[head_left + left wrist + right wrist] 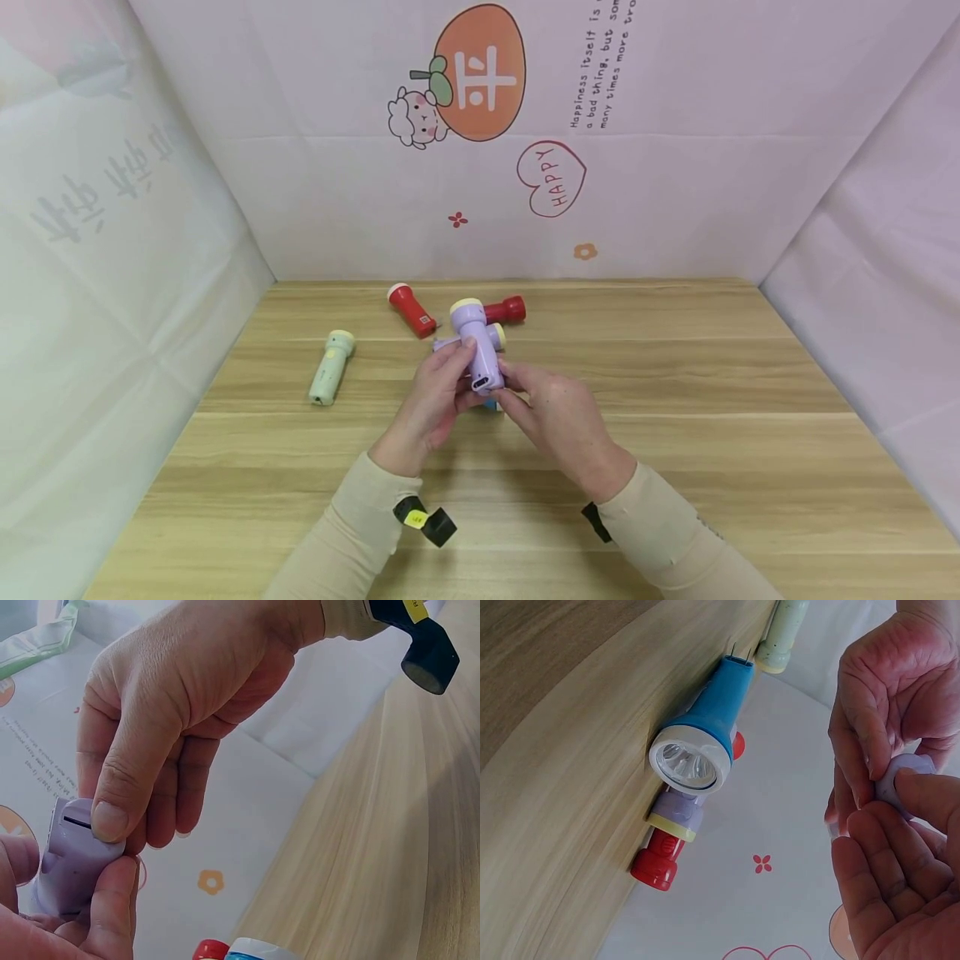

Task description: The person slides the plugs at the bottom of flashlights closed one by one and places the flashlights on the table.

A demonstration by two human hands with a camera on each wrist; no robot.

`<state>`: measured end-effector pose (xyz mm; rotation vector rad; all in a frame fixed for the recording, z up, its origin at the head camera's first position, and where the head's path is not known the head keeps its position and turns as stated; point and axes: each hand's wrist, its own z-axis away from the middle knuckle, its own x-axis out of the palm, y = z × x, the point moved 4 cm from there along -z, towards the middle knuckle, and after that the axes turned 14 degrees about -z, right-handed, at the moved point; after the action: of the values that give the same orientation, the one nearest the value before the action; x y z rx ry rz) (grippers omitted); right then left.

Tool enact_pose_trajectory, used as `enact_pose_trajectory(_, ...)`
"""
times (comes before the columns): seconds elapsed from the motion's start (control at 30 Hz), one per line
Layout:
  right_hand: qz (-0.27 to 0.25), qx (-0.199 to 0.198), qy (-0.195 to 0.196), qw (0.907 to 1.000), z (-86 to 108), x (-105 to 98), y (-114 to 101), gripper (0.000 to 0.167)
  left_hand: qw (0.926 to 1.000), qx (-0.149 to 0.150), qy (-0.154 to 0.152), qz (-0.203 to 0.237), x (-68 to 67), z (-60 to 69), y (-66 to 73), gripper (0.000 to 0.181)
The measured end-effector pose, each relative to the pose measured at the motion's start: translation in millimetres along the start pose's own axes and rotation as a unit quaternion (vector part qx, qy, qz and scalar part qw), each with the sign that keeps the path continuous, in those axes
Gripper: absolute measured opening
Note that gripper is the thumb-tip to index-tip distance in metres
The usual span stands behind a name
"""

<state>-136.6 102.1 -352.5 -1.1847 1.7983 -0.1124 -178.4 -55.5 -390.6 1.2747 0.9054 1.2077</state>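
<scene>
A lilac flashlight (477,342) with a pale yellow head rim is tilted above the table, its tail end toward me. My left hand (433,398) grips its body, thumb on the near side. At the tail, my right hand (566,412) pinches the casing between thumb and fingers. The left wrist view shows a dark slot in the lilac flashlight (79,851), next to the right thumb. Beneath the hands lies a blue flashlight (711,701) with a white head rim and two metal prongs at its tail, mostly hidden in the head view.
Behind the held one lie a second lilac flashlight (495,336) and a red flashlight (507,310). Another red flashlight (411,310), with a prong showing, is farther left. A pale green flashlight (331,371) lies left on the wooden table (712,467). White printed cloth (337,192) stands around it.
</scene>
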Motion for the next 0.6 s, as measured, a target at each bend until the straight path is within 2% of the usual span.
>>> enact_pose_trajectory(0.4,-0.016,0.013,-0.002,0.9998,-1.1,-0.9,-0.6,0.045,0.9997,-0.006,-0.017,0.017,-2.1,1.0,2.2,0.042)
enact_pose_trajectory(0.6,-0.017,0.015,-0.004,0.9997,-1.2,-1.2,-0.9,0.045,0.9998,-0.007,-0.014,0.009,-3.7,1.0,1.9,0.043)
